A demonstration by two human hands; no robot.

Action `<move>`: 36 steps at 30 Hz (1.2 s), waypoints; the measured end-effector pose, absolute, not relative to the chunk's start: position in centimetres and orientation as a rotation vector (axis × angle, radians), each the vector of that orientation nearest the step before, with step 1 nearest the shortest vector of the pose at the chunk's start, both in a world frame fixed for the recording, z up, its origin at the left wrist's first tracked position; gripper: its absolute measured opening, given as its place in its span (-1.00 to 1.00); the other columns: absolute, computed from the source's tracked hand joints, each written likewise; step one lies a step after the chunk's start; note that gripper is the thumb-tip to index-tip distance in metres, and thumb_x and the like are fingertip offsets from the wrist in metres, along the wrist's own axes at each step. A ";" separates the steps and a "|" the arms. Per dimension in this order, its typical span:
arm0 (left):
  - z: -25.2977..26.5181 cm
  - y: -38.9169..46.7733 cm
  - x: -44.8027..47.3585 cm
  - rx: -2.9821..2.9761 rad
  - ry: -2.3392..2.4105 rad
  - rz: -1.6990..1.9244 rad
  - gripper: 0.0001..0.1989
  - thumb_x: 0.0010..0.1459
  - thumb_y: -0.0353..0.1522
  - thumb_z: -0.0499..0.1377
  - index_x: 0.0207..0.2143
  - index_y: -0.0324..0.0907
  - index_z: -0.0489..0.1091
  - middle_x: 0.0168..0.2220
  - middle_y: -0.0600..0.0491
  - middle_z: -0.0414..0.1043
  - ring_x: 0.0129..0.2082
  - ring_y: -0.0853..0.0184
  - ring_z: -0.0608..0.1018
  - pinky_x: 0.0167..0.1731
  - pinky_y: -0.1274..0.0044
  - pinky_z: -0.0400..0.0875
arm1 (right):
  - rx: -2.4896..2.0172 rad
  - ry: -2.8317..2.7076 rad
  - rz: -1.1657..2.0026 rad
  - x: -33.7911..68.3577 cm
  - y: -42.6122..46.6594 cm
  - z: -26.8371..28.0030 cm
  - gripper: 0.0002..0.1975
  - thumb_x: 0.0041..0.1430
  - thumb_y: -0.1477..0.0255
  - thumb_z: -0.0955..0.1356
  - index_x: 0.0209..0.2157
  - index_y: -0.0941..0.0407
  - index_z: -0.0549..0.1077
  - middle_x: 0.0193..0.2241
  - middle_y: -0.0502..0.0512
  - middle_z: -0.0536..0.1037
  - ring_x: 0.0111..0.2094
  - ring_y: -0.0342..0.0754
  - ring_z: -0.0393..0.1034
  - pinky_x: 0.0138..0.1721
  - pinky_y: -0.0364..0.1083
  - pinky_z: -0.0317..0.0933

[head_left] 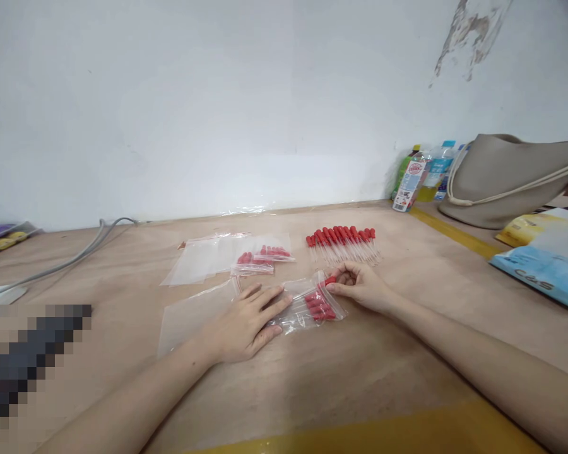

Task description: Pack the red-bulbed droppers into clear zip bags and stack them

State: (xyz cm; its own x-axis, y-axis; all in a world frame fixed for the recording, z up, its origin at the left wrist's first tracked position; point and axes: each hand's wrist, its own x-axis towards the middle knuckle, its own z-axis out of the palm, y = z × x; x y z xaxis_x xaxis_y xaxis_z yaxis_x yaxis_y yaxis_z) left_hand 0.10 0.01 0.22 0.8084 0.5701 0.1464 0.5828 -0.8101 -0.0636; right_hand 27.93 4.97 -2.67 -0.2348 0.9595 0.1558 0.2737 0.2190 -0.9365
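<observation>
Bag [293, 323] pinned under spread left hand [247, 320], presumably for steadiness, while right hand [360, 285] pinches a red dropper [330, 280] at the bag's mouth

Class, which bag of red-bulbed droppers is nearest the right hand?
The zip bag between the left hand and right hand; the other filled bags lie farther back, untouched.

The clear sticks [343, 251] have red tops [339, 235], the tabletop [388, 372] is brown.
</observation>
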 end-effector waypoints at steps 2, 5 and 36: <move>0.4 0.0 0.2 -2.897 -0.924 -0.173 -0.53 0.29 -0.25 -0.11 0.22 -0.12 -0.03 0.17 -0.09 0.11 0.17 0.15 0.17 0.13 0.20 0.04 | -1.165 -1.716 1.007 27.7 5.2 -2.7 -0.67 -0.21 0.24 0.45 -0.45 0.17 0.37 -0.61 -0.05 0.41 -0.57 -0.21 0.25 -0.54 -0.19 0.15; 0.5 -0.1 0.2 -2.913 -0.916 -0.188 -0.54 0.29 -0.26 -0.11 0.21 -0.10 -0.02 0.17 -0.06 0.12 0.16 0.15 0.18 0.13 0.21 0.04 | -1.198 -1.779 0.908 27.4 5.3 -2.6 -0.71 -0.16 0.26 0.42 -0.45 0.17 0.40 -0.58 -0.01 0.44 -0.54 -0.18 0.29 -0.52 -0.17 0.19; 0.3 0.0 0.2 -2.922 -0.939 -0.169 -0.54 0.29 -0.25 -0.11 0.22 -0.08 -0.02 0.20 -0.06 0.07 0.19 0.19 0.13 0.14 0.25 0.02 | -1.027 -1.985 0.943 26.6 5.2 -2.0 -0.77 0.03 0.46 0.23 -0.33 0.11 0.50 -0.37 0.05 0.53 -0.28 -0.06 0.38 -0.16 -0.04 0.22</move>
